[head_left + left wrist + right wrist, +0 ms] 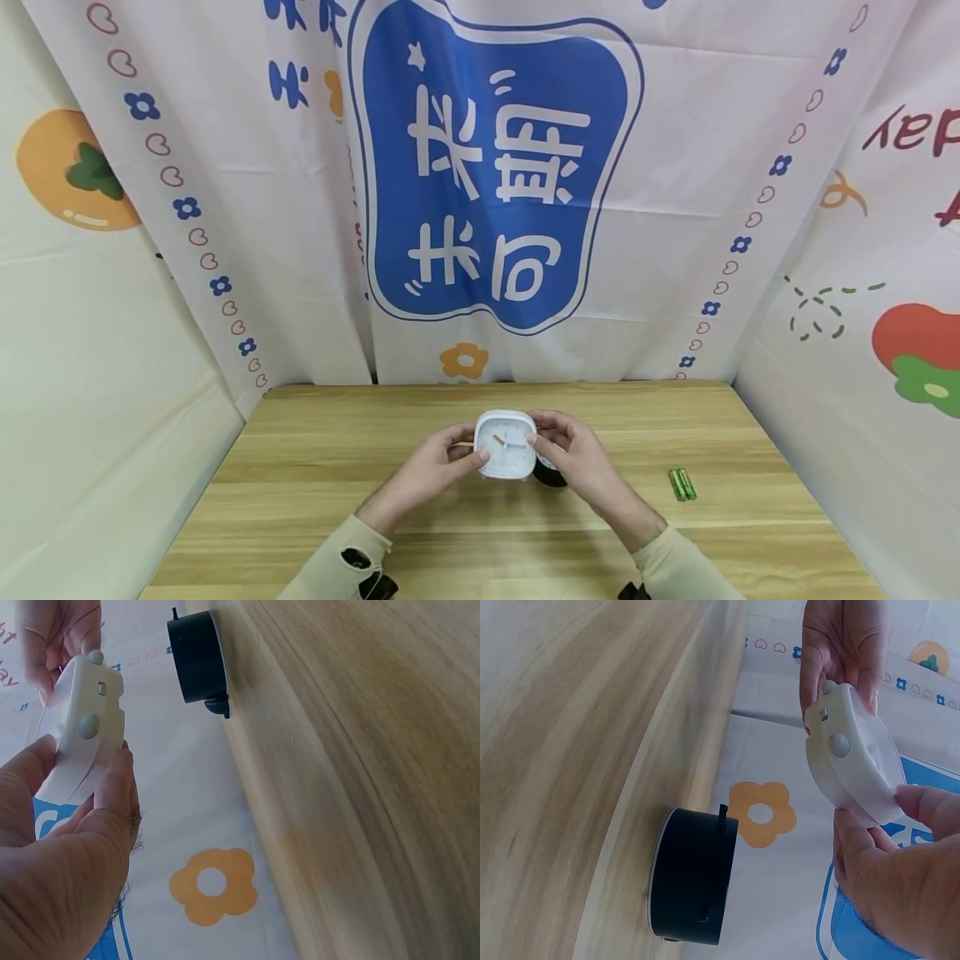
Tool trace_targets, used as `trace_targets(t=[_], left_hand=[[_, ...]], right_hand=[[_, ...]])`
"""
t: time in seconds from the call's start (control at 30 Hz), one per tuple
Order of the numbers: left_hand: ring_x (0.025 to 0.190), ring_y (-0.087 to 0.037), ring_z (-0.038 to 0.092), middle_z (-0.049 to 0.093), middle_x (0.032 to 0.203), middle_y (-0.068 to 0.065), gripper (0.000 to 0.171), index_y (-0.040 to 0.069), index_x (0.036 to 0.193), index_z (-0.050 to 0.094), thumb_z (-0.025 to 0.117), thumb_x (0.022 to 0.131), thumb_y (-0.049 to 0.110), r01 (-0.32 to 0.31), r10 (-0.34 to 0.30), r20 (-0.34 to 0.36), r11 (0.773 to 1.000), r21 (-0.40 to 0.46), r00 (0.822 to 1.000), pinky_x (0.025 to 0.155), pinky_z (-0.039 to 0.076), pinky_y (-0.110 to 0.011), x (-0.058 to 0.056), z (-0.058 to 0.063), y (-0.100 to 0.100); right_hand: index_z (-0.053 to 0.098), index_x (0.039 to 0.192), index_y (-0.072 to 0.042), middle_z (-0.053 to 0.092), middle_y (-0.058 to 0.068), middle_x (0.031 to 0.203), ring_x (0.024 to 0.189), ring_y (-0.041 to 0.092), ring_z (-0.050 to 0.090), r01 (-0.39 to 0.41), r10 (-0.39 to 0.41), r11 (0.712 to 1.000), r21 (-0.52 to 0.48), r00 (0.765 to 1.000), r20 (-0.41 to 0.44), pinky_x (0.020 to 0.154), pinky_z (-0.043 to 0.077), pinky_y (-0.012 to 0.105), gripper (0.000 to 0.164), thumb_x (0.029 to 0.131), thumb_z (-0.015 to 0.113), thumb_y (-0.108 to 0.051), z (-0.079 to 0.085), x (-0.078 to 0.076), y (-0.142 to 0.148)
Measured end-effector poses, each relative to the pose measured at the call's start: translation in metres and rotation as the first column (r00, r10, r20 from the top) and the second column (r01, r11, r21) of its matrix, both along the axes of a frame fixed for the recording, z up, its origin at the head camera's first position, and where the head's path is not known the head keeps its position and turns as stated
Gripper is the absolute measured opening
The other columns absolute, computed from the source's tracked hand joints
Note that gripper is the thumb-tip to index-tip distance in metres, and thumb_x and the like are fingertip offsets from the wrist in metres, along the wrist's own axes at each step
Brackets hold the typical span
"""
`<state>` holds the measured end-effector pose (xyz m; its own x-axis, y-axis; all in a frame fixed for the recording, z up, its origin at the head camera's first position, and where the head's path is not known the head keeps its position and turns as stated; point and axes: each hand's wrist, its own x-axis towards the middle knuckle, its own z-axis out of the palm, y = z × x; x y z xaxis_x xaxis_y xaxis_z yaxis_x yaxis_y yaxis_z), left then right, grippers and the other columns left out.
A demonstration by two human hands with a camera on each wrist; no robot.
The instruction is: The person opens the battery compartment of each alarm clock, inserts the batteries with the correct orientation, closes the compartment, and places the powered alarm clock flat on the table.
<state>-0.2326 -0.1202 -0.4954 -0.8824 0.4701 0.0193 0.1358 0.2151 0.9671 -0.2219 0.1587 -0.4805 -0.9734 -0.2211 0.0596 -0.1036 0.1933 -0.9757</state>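
Both hands hold a white alarm clock (506, 454) above the table, its pale face turned up toward the head camera. On its left edge, the left hand (444, 461) grips it with the thumb over the front rim and fingers behind. The right hand (581, 458) pinches the opposite edge in the same way. In the left wrist view the underside of the clock (86, 727) shows two round feet and a small slot. A black round case (694, 877) with small projections stands on the table; the right hand partly hides it in the head view.
Two green batteries (682, 484) lie side by side on the wooden table (322, 467), right of the right hand. A printed white cloth (690, 167) hangs behind the table's far edge, with more printed cloth at both sides.
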Motion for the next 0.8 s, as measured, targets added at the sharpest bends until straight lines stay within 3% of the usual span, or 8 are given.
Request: trace_targets(t=[0.23,0.37,0.57,0.8], left_hand=[[0.146,-0.044,0.074,0.066,0.16,-0.029,0.065,-0.008,0.168,0.052,0.077,0.116,0.024,-0.056,0.056,0.002,0.998,-0.003,0.998,0.111,0.071,-0.03,0.0022,-0.0001,0.0001],[0.144,-0.046,0.075,0.072,0.154,-0.028,0.063,-0.007,0.165,0.057,0.08,0.114,0.022,-0.093,0.091,-0.063,0.995,-0.02,0.994,0.11,0.072,-0.031,0.004,0.0002,0.0007],[0.146,-0.042,0.073,0.074,0.152,-0.024,0.06,-0.005,0.162,0.062,0.083,0.112,0.02,-0.146,0.14,-0.131,0.989,-0.036,0.981,0.124,0.065,-0.043,0.0049,-0.0007,0.0027],[0.148,-0.04,0.071,0.071,0.154,-0.021,0.053,-0.002,0.157,0.067,0.085,0.109,0.011,-0.203,0.19,-0.217,0.978,-0.038,0.958,0.128,0.061,-0.04,0.0052,-0.0001,0.0028]], right_hand=[[0.062,0.159,0.008,0.073,0.028,0.152,0.138,0.031,0.075,-0.017,0.017,1.0,0.007,1.0,-0.017,0.104,0.066,0.016,0.047,0.117,0.073,-0.01,-0.0008,-0.0006,-0.001],[0.061,0.16,0.007,0.072,0.029,0.156,0.144,0.036,0.073,-0.027,0.027,1.0,0.004,0.999,-0.022,0.107,0.064,0.016,0.048,0.117,0.073,-0.011,0.0002,0.0006,-0.0008],[0.061,0.159,0.006,0.068,0.029,0.162,0.152,0.044,0.069,-0.013,0.013,1.0,-0.019,1.0,-0.014,0.109,0.062,0.017,0.048,0.117,0.073,-0.012,0.0004,0.0025,0.0],[0.062,0.159,0.005,0.068,0.029,0.164,0.153,0.044,0.069,-0.009,0.009,1.0,-0.017,1.0,-0.018,0.112,0.062,0.017,0.047,0.117,0.072,-0.012,-0.0009,0.003,0.0017]])
